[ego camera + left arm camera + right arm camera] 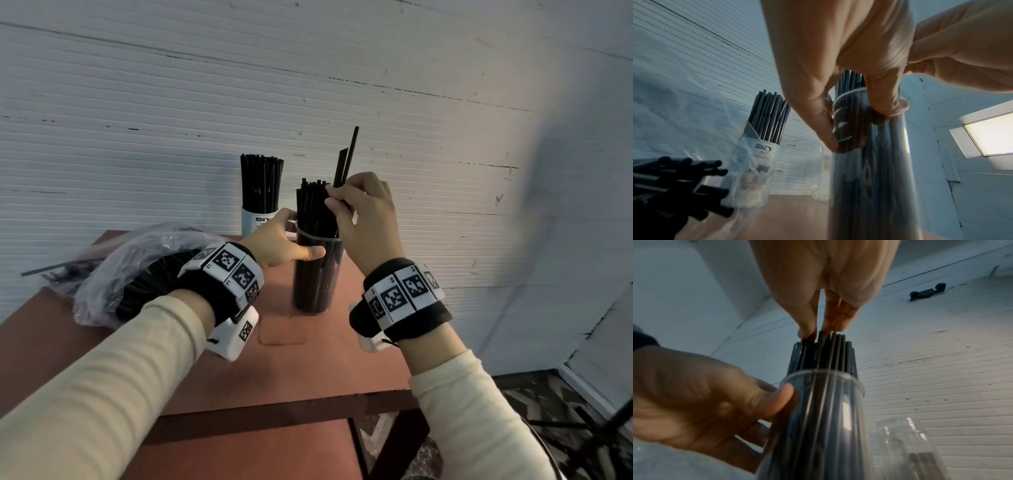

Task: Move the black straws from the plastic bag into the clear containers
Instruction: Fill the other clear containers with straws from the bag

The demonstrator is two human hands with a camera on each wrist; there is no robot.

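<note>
A tall clear container packed with black straws stands mid-table. My left hand grips it just below the rim, thumb in front; in the left wrist view its fingers curl round the container wall. My right hand is at the straw tops and pinches two straws that stick up above the rest. In the right wrist view its fingertips press on the bundle. The plastic bag with more straws lies at the left.
A labelled container full of straws stands at the back by the white wall. A clear jar sits beside the held container, with some dark pieces at its bottom. The red-brown table ends just right of the container.
</note>
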